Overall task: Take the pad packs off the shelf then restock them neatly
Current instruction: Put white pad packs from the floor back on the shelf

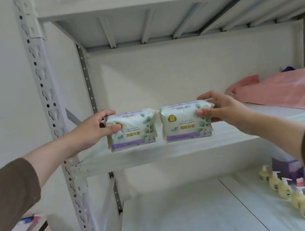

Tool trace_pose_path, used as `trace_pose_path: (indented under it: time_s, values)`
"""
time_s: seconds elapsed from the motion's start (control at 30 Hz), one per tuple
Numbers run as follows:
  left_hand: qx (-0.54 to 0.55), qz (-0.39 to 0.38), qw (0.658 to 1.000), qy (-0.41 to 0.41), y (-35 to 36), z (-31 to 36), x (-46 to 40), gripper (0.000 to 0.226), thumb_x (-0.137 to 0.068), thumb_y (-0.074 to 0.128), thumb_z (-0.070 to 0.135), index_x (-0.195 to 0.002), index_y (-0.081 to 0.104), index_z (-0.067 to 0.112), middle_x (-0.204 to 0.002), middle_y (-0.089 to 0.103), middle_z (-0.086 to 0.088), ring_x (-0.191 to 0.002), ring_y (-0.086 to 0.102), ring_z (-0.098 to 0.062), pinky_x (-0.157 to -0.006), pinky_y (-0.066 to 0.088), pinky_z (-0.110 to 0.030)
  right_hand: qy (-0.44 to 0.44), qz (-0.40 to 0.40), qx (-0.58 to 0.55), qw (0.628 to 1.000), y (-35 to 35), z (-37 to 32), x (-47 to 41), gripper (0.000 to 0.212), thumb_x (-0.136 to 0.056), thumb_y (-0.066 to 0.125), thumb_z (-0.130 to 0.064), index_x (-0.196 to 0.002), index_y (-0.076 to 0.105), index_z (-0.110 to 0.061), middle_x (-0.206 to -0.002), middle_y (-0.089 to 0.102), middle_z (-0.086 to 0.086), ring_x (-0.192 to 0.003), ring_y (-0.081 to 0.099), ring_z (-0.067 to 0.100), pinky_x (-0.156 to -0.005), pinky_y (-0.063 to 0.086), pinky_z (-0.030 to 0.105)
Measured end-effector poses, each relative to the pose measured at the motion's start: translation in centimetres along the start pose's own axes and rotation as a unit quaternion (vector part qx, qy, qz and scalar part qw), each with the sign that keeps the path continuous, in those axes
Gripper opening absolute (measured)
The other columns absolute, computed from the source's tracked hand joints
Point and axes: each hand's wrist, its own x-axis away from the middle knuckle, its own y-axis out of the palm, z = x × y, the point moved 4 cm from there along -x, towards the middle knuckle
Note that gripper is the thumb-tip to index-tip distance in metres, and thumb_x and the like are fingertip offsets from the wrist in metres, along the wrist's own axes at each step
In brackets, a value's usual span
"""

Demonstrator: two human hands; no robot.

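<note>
Each hand — left hand [97,130], right hand [220,107] — grips one of two pad packs [132,129] on the shelf [154,152].

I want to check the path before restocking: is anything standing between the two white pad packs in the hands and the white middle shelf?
Nothing visible does. The left hand grips one white leaf-printed pad pack, the right hand the other, both at the white metal middle shelf. The pink plastic bag lies farther right, apart from them.

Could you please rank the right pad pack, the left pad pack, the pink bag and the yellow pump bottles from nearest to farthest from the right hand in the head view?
1. Right pad pack: gripped by the right hand.
2. Pink bag: just right, same shelf.
3. Left pad pack: beyond the right pack, in the left hand.
4. Yellow pump bottles: shelf below, lower right.
</note>
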Motion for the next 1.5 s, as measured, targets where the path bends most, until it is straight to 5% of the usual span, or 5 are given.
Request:
trace_pose_path:
  time_s: [0.1, 0.33, 0.8, 1.07, 1.5]
  values:
    - [0.001, 0.015, 1.000, -0.011, -1.5, -1.1, -4.3, 0.055, -0.081, 0.074, 0.053, -0.128, 0.053, 0.034, -0.116, 0.068, 0.000, -0.112, 0.059, -0.033, -0.097, 0.046, -0.044, -0.007, 0.009, -0.001, 1.000, -0.3, 0.3, -4.1, 0.060, -0.075, 0.079, -0.027, -0.127, 0.053, -0.015, -0.119, 0.068, 0.005, -0.100, 0.072, 0.022, -0.089, 0.057, 0.036]
    - [-0.001, 0.046, 0.999, -0.027, -1.0, -5.3, -13.5, 0.049, -0.088, 0.071, 0.039, -0.132, 0.050, 0.029, -0.117, 0.066, 0.004, -0.113, 0.060, -0.019, -0.101, 0.047, -0.043, 0.002, 0.017, 0.002, 1.000, -0.1, 3.4, -12.5, 0.059, -0.079, 0.080, -0.024, -0.130, 0.051, -0.016, -0.121, 0.065, 0.007, -0.100, 0.072, 0.021, -0.085, 0.058, 0.032]
    - [0.003, 0.101, 0.991, -0.092, 1.8, -12.7, -24.3, 0.041, -0.092, 0.069, 0.027, -0.128, 0.050, 0.021, -0.107, 0.066, -0.002, -0.075, 0.059, -0.008, -0.047, 0.039, -0.010, 0.022, -0.071, -0.026, 0.997, 3.0, 10.8, -24.6, 0.070, -0.076, 0.085, -0.029, -0.136, 0.051, -0.019, -0.134, 0.057, 0.005, -0.100, 0.072, 0.018, -0.088, 0.059, 0.033]
    - [0.035, 0.080, 0.988, -0.130, 1.8, -17.5, -28.2, 0.054, -0.086, 0.076, 0.030, -0.131, 0.048, 0.021, -0.123, 0.061, -0.002, -0.108, 0.064, -0.021, -0.097, 0.053, -0.042, 0.033, -0.106, -0.051, 0.993, 8.7, 13.1, -28.9, 0.055, -0.077, 0.085, -0.026, -0.124, 0.056, -0.017, -0.126, 0.063, 0.003, -0.099, 0.072, 0.017, -0.086, 0.059, 0.031]
    - [0.063, 0.027, 0.985, -0.156, 0.1, -22.7, -33.7, 0.038, -0.092, 0.068, 0.023, -0.127, 0.052, 0.024, -0.121, 0.063, 0.000, -0.112, 0.062, -0.015, -0.096, 0.054, -0.032, 0.057, -0.108, -0.052, 0.991, 16.2, 15.9, -33.9, 0.056, -0.075, 0.087, -0.025, -0.121, 0.055, -0.014, -0.127, 0.058, 0.003, -0.106, 0.069, 0.022, -0.091, 0.058, 0.039]
